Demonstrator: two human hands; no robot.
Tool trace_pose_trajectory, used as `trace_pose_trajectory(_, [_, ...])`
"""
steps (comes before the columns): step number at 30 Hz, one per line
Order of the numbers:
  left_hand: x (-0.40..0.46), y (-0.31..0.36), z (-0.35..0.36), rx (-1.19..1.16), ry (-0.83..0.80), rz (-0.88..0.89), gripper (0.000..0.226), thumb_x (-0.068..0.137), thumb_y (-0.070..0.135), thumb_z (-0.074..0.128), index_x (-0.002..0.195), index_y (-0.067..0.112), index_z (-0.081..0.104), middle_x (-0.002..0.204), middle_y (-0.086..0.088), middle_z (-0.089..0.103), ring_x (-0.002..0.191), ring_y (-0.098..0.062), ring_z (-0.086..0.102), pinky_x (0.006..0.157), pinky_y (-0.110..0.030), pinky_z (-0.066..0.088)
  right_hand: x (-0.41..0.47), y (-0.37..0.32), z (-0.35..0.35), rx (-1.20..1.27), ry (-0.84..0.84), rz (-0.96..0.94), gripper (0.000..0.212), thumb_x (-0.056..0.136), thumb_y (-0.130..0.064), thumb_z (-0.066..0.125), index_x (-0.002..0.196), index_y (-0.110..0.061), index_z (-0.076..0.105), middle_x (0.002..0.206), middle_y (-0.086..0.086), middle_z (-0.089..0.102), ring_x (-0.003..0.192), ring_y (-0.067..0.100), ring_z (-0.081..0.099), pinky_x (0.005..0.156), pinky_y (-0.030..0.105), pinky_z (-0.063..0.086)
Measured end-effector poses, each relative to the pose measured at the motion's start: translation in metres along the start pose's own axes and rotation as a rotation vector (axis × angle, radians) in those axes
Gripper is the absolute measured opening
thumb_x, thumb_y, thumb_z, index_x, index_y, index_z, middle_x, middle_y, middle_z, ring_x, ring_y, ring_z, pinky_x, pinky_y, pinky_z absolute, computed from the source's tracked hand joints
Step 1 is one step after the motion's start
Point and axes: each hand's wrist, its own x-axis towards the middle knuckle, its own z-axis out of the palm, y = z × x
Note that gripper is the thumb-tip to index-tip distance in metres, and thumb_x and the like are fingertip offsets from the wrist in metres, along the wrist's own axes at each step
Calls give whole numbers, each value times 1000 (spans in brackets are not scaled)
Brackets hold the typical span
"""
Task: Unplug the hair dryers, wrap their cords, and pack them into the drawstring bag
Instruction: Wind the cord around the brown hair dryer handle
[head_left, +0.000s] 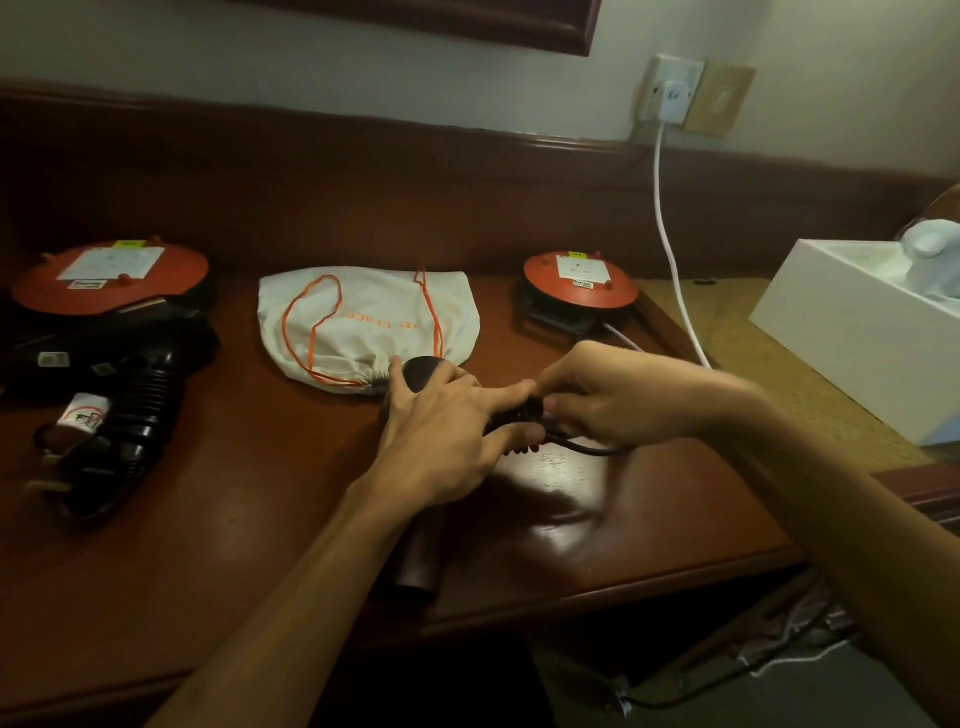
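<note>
Dark hair dryer (422, 375) lies on bench (249, 519), long axis 12-to-6, under left hand (441, 431), fingers curled round it. Right hand (587, 400) at 3 o'clock, fingers pinching black cord (587, 447) against handle. Drawstring bag (363, 322) at 11 o'clock, mouth touching dryer.

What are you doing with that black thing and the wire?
A person is winding a black cord around a dark hair dryer lying on the wooden desk. The left hand holds the dryer and the right hand pinches the cord. Another black hair dryer lies to the left, outside the white drawstring bag.
</note>
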Motion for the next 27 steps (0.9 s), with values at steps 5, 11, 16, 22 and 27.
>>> trace_pose_trajectory(5, [-2,0,1,-61,79,5,34,93,70,42,126,61,46,96,16,58,127,-12,39,114,-64,1,-19,0,5,-104,198,30,19,97,-31,63,81,-22,69,64,-3,67,54,9,64,55,38,57])
trace_pose_trajectory(11, [0,-5,3,-128,157,-25,31,92,67,47,123,62,48,95,20,58,120,-9,40,114,-63,11,-45,7,9,-18,225,-13,16,99,-31,59,107,-36,72,83,-16,70,83,8,67,68,35,56])
trace_pose_trajectory(16, [2,-15,0,-247,209,-86,32,93,63,50,126,63,50,98,21,54,116,-11,41,111,-62,22,-43,11,47,99,247,-124,52,102,-19,53,130,-62,42,70,-29,62,66,6,61,61,21,46])
trace_pose_trajectory(22, [-2,-14,-2,-218,153,-44,61,70,94,35,120,65,53,102,22,63,112,-8,47,107,-64,27,-26,50,77,59,381,-38,33,97,-25,65,122,-45,69,83,-14,74,70,4,64,69,42,56])
trace_pose_trajectory(27, [-13,-15,-1,-299,263,-25,45,68,86,56,103,58,64,85,22,66,99,-5,55,101,-58,39,-11,67,92,-76,444,31,33,91,-56,56,100,-34,78,86,-12,76,77,4,67,70,35,56])
